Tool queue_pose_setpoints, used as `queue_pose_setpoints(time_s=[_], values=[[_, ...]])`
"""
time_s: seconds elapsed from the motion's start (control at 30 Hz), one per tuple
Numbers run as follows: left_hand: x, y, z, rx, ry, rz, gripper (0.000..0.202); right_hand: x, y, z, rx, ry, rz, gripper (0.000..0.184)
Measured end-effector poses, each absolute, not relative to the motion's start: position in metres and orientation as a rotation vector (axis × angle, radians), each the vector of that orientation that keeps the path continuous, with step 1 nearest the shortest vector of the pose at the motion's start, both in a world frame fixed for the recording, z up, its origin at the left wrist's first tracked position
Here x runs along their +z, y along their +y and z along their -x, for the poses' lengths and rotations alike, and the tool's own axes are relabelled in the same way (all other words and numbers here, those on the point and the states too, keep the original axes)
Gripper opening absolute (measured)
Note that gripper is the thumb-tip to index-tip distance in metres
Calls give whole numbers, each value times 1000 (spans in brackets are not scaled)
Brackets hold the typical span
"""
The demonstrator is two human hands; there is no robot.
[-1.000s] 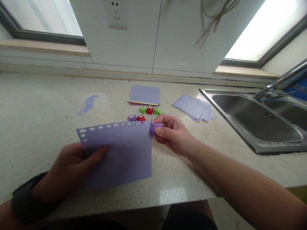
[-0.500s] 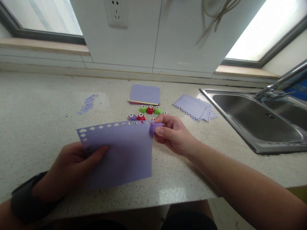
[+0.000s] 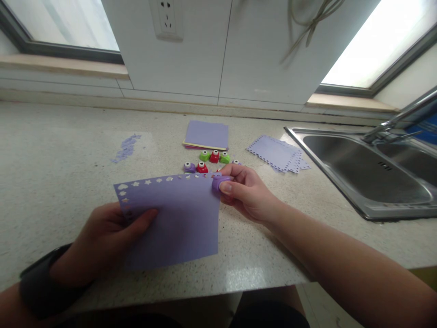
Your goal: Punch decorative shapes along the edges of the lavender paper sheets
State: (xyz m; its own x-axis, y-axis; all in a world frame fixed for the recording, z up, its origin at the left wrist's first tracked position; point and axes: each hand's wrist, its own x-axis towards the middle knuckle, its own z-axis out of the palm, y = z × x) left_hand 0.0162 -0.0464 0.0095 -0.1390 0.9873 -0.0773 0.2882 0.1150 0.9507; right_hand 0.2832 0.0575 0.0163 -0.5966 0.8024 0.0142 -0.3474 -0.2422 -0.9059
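My left hand grips a purple sheet of paper by its left side, thumb on top and fingers hidden behind. Small shapes such as hearts, stars and flowers are cut through the sheet along its top edge and down part of the left edge. My right hand pinches a purple craft punch between thumb and fingers, and the punch sits over the sheet's top right corner. Just beyond the sheet stand several small punches: green ones, red ones and purple ones, some partly hidden.
Behind the punches lies a stack of coloured paper. To its right are purple sheets with punched borders, close to a steel sink with a faucet. Small purple paper cutouts are heaped on the speckled counter at left.
The sheet and my left hand have shifted slightly to the right, so the punch now overlaps the sheet's corner a little more. My right hand stays nearly in place.
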Motion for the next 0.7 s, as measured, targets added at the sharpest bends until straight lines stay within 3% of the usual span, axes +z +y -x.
queue_pose_setpoints(time_s=[0.7], values=[[8,-49,-16,1016,1576,-1230,15,19,56,-281,1910,-1208,642,39]])
